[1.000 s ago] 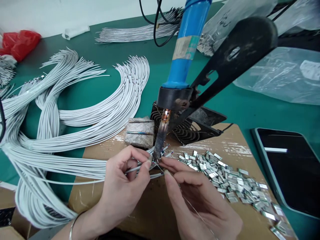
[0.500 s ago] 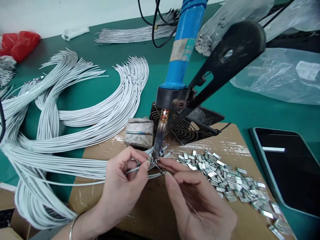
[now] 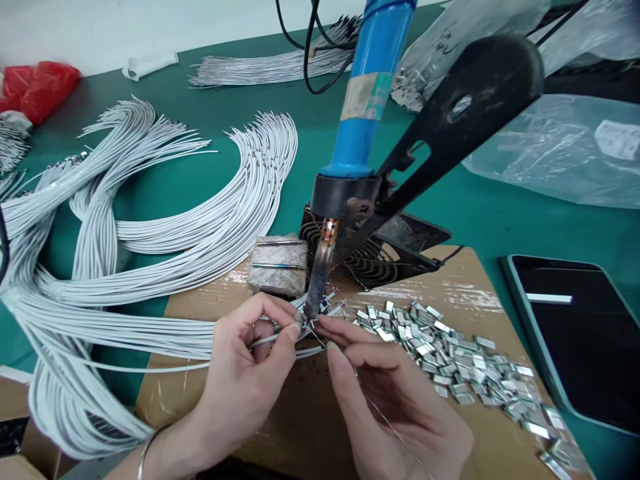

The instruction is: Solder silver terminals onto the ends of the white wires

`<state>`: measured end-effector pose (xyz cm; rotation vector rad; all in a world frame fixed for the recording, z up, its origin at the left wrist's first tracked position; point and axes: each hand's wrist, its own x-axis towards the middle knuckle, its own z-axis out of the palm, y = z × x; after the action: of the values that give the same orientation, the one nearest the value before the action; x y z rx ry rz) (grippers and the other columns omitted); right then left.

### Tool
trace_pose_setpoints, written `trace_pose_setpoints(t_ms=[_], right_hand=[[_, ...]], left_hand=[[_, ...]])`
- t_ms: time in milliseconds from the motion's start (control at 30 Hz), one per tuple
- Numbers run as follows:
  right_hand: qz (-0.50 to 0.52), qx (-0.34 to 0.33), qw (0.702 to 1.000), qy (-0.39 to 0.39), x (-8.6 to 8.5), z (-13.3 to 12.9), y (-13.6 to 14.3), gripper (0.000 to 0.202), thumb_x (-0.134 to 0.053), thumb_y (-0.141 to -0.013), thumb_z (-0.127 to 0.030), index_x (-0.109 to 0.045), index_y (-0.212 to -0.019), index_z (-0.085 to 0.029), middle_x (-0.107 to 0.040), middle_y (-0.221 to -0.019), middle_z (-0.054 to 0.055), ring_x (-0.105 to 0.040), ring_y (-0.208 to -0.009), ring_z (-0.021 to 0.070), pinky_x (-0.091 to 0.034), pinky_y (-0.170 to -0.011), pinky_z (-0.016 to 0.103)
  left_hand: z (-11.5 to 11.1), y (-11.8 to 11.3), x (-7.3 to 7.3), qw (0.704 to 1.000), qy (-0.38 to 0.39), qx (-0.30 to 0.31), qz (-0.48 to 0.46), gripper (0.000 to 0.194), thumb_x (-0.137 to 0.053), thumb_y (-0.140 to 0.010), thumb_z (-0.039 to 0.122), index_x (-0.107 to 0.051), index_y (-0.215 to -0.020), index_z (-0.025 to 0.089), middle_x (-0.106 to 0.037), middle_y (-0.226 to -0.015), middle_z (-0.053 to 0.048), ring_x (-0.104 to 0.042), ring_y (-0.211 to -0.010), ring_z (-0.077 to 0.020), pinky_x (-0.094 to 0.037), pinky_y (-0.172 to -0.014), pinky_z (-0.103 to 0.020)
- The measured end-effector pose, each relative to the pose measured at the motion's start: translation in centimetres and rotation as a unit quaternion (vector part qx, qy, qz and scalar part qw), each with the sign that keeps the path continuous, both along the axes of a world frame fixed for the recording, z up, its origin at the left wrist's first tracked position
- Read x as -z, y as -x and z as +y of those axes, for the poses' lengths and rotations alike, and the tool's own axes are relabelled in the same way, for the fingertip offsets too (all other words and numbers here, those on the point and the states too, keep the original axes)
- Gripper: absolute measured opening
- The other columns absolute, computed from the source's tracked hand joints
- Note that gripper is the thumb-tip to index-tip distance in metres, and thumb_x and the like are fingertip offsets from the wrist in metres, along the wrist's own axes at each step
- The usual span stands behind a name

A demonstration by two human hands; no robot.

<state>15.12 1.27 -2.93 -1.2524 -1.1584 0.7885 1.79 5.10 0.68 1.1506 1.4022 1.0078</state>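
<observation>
My left hand [image 3: 250, 367] is closed in a pinch on the end of a white cable [image 3: 185, 367], close under the soldering iron's tip. My right hand [image 3: 400, 393] pinches a thin solder wire [image 3: 393, 430], which runs up to that tip and trails down across the palm. A tiny metal connector [image 3: 313, 324] sits between the fingertips of both hands; which fingers bear it is hard to make out. Over it the soldering iron [image 3: 357, 127], blue-handled, points down from a black holder arm [image 3: 465, 100], its tip touching or nearly touching the work.
Loose metal connectors [image 3: 450, 353] cover the cardboard [image 3: 490, 293] on the right, beside a phone [image 3: 580, 340]. Behind the iron stands a small black fan [image 3: 370, 260], with a grey block [image 3: 279, 265] to its left. Bundled white cables [image 3: 140, 287] fill the left side.
My right thumb and the solder wire have shifted slightly left, toward the iron's tip. My left hand stays almost still.
</observation>
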Motion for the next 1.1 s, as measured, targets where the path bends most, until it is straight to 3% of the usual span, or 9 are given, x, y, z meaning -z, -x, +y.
trace_pose_setpoints(t_ms=[500,1100], right_hand=[[-0.022,0.062,0.998,-0.006,-0.3,0.2,0.8,0.015,-0.072,-0.095,-0.011,-0.065,-0.087,-0.021,-0.079,-0.112,-0.003,-0.076,-0.096,0.0049,-0.057,-0.089,0.009],[-0.026,0.068,0.997,-0.010,-0.4,0.4,1.1,0.014,-0.073,-0.093,-0.010,-0.067,-0.088,-0.021,-0.079,-0.112,-0.001,-0.077,-0.095,0.0065,-0.058,-0.086,0.010]], left_hand=[[0.4,0.0,-0.7,1.000,0.013,0.003,-0.013,0.024,-0.070,-0.091,0.028,-0.062,-0.076,0.010,-0.066,-0.092,-0.008,-0.045,-0.058,-0.0055,-0.030,-0.048,-0.020],[0.5,0.1,-0.8,0.999,0.008,0.010,-0.034,0.022,-0.073,-0.091,0.024,-0.063,-0.076,0.010,-0.068,-0.093,-0.007,-0.056,-0.062,-0.0044,-0.037,-0.052,-0.014]])
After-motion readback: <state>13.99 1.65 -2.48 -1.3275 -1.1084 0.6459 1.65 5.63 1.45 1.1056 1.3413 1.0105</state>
